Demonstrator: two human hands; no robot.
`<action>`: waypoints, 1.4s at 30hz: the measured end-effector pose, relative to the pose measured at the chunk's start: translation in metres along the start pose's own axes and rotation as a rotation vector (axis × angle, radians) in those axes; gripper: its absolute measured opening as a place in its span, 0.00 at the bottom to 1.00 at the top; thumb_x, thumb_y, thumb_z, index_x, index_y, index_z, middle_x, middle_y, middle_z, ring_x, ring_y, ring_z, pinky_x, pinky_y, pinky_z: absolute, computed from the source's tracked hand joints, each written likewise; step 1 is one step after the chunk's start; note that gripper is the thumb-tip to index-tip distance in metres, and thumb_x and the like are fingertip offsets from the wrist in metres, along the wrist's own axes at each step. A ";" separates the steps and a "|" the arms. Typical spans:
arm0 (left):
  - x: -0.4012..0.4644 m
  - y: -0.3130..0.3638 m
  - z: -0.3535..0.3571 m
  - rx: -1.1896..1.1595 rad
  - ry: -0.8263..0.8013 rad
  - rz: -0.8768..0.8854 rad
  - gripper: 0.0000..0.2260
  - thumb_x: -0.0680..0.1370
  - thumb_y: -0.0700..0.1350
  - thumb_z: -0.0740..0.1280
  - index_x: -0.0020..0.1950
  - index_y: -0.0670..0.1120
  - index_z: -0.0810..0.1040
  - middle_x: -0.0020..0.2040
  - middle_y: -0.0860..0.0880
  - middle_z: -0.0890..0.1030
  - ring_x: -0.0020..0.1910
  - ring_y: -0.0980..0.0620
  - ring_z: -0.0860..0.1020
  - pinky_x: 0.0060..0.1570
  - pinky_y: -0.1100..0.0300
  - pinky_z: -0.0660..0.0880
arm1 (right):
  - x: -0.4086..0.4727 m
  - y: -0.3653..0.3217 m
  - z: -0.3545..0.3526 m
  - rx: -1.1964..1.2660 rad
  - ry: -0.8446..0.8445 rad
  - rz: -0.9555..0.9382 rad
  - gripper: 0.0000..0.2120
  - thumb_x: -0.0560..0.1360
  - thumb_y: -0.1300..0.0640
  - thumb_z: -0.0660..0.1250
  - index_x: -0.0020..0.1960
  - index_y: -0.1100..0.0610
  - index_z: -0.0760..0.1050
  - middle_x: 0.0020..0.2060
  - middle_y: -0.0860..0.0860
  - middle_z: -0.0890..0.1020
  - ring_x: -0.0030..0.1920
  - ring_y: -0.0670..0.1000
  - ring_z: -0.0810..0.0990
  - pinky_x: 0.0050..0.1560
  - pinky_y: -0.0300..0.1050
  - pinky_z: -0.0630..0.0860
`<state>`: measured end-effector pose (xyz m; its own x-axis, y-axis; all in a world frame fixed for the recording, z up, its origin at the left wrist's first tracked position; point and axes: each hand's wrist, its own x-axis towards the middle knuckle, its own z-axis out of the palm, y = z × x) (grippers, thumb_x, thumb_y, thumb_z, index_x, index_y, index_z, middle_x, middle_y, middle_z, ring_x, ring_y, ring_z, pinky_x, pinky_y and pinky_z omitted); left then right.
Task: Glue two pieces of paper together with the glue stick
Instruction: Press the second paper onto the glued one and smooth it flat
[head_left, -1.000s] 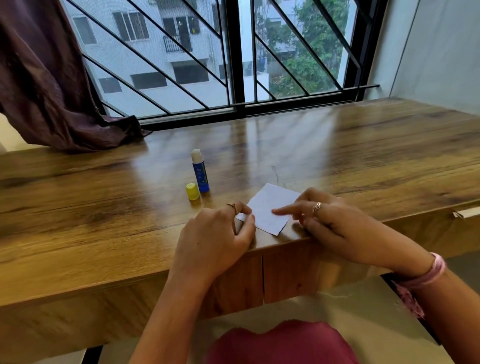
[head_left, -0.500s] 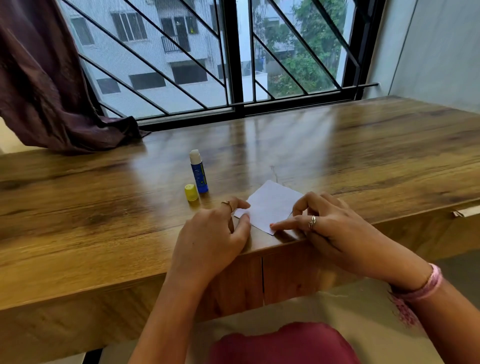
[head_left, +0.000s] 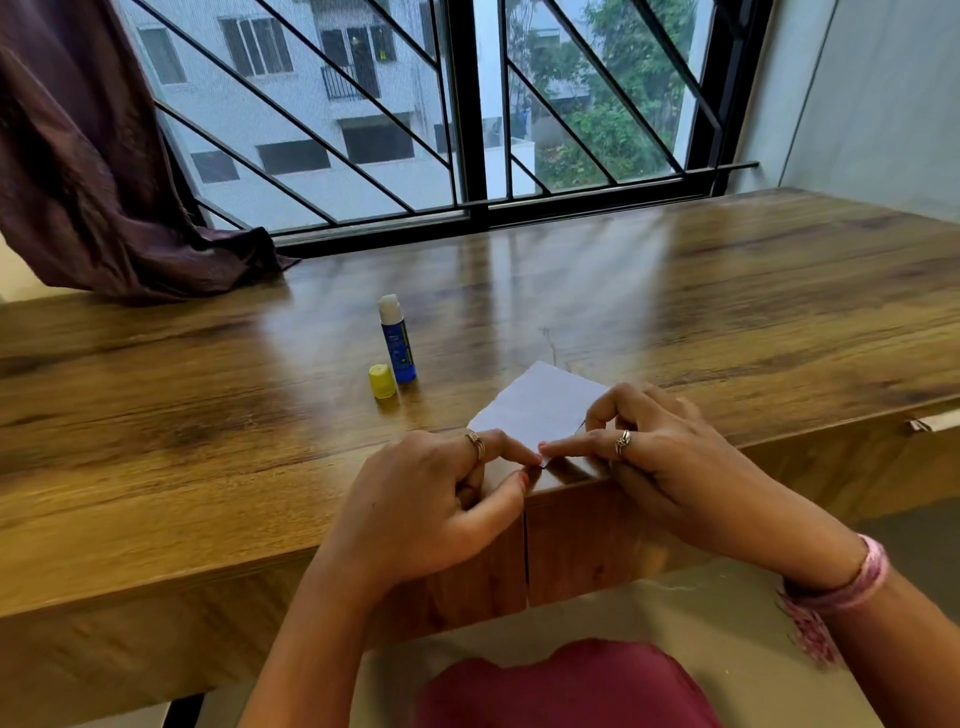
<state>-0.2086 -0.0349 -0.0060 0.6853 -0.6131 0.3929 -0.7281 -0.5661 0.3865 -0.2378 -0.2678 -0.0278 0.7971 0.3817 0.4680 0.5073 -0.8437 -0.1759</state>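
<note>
A small white paper (head_left: 537, 405) lies flat near the front edge of the wooden table (head_left: 208, 415). My left hand (head_left: 431, 499) rests at the paper's near corner, with forefinger and thumb tips at that corner. My right hand (head_left: 649, 457) lies on the paper's right side, its forefinger stretched left and pressing the same near corner, almost touching the left fingertips. Whether there are two sheets stacked I cannot tell. The blue glue stick (head_left: 397, 340) stands upright and uncapped to the left behind the paper, with its yellow cap (head_left: 382, 381) beside it.
A dark curtain (head_left: 93, 171) drapes onto the table's back left. A barred window (head_left: 467, 119) runs along the table's far edge. A drawer front (head_left: 587, 535) sits under the table edge below my hands.
My right forefinger has slid from the middle of the paper down to its near corner. My left hand has shifted slightly right to meet it. Glue stick and cap stayed put.
</note>
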 end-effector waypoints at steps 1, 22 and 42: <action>0.000 0.000 0.000 0.009 0.000 0.000 0.14 0.73 0.59 0.59 0.53 0.60 0.80 0.23 0.55 0.68 0.26 0.55 0.72 0.25 0.68 0.62 | 0.000 0.000 0.000 0.011 -0.006 0.009 0.20 0.74 0.54 0.52 0.61 0.39 0.72 0.48 0.47 0.75 0.46 0.48 0.73 0.45 0.49 0.69; 0.001 0.000 0.001 0.017 -0.025 -0.048 0.14 0.72 0.61 0.57 0.52 0.64 0.78 0.24 0.54 0.68 0.28 0.57 0.72 0.30 0.69 0.66 | 0.007 0.012 -0.023 -0.133 -0.193 0.285 0.27 0.70 0.45 0.40 0.63 0.27 0.64 0.51 0.42 0.67 0.55 0.47 0.68 0.52 0.51 0.64; 0.002 0.002 -0.001 0.010 -0.056 -0.104 0.11 0.73 0.59 0.59 0.51 0.63 0.78 0.27 0.58 0.71 0.28 0.57 0.71 0.32 0.67 0.66 | 0.015 0.037 -0.022 -0.013 -0.118 0.412 0.21 0.77 0.58 0.55 0.63 0.34 0.68 0.51 0.41 0.68 0.61 0.46 0.67 0.53 0.48 0.57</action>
<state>-0.2086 -0.0368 -0.0042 0.7555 -0.5806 0.3036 -0.6534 -0.6334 0.4145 -0.2141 -0.3013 -0.0078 0.9647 0.0522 0.2583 0.1353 -0.9392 -0.3156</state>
